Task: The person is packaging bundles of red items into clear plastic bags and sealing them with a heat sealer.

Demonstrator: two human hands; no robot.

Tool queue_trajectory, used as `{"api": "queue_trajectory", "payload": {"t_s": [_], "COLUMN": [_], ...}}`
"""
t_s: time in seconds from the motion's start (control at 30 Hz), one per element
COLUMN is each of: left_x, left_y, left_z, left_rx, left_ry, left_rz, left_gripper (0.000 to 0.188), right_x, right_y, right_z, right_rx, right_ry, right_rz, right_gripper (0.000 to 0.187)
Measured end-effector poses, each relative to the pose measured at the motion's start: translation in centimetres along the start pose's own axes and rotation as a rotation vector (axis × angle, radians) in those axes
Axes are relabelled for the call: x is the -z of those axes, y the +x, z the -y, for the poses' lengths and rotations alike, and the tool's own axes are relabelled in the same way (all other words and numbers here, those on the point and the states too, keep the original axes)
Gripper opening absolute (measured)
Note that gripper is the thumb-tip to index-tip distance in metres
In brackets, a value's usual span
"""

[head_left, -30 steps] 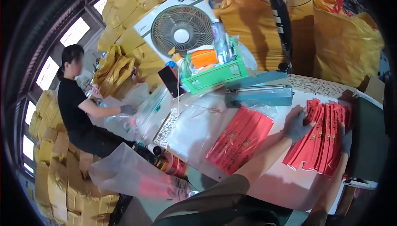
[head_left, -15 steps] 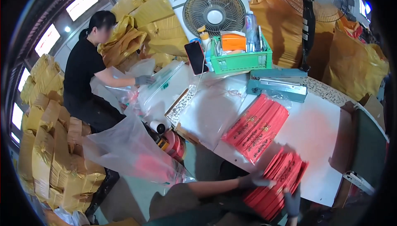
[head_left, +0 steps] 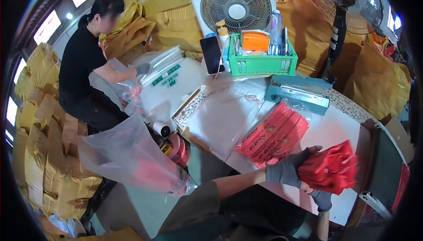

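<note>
I am recording a red bundle [head_left: 331, 168], grey gloves [head_left: 283, 173], dark-patterned red packets [head_left: 275, 134], a white table [head_left: 328, 131] with black-speckled edging [head_left: 351, 104], a green basket [head_left: 263, 67] and an orange box [head_left: 255, 42].

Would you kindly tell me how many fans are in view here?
2: a white box fan behind the green basket, and a dark standing fan farther right, in front of the large orange bags. More could be hidden behind the bags.

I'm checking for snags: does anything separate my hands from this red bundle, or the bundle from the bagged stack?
Nothing visible separates your left hand or right hand from the red strip bundle; both touch it. In this view, your left hand lies between it and the bagged red stack.
</note>
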State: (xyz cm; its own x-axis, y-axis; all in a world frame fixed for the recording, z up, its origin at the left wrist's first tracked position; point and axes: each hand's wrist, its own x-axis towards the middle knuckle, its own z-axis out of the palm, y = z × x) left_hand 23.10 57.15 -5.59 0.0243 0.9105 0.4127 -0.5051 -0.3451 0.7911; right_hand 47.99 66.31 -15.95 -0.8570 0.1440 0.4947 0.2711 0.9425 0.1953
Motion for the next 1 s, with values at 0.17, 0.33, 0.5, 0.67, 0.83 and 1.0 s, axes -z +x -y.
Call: {"api": "queue_trajectory", "payload": {"t_s": [0.17, 0.33, 0.5, 0.67, 0.83, 1.0], "left_x": [-0.5, -3.2, -4.2, -0.3, 2.3, 6.3], "left_y": [3.3, 1.3, -4.1, -8.9, -10.6, -13.6], "left_z": [-2.8, -3.8, -4.9, 2.5, 4.3, -0.3], "left_rx": [-0.362, 0.084, 0.283, 0.365, 0.291, 0.339], "left_ry": [0.557, 0.103, 0.535, 0.144, 0.029, 0.613], "left_rz": [0.12, -0.035, -0.099, -0.088, -0.221, -0.227], "left_gripper": [0.109, 0.112, 0.096, 0.078, 0.071, 0.067], "right_x": [6.2, 10.7, 6.5, 7.5, 4.2, 0.5], "right_y": [9.8, 16.8, 8.1, 14.2, 17.7, 20.0], "right_z": [-0.2, 5.0, 9.1, 6.3, 6.2, 7.9], "right_rx": [-0.675, -0.674, -0.943, -0.713, -0.497, -0.545], "right_ry": [0.996, 1.065, 1.022, 1.745, 1.557, 1.553], "right_rz": [-0.585, -0.697, -0.636, 0.053, 0.48, 0.549], "right_gripper": [0.126, 0.124, 0.102, 0.072, 0.02, 0.015]}}
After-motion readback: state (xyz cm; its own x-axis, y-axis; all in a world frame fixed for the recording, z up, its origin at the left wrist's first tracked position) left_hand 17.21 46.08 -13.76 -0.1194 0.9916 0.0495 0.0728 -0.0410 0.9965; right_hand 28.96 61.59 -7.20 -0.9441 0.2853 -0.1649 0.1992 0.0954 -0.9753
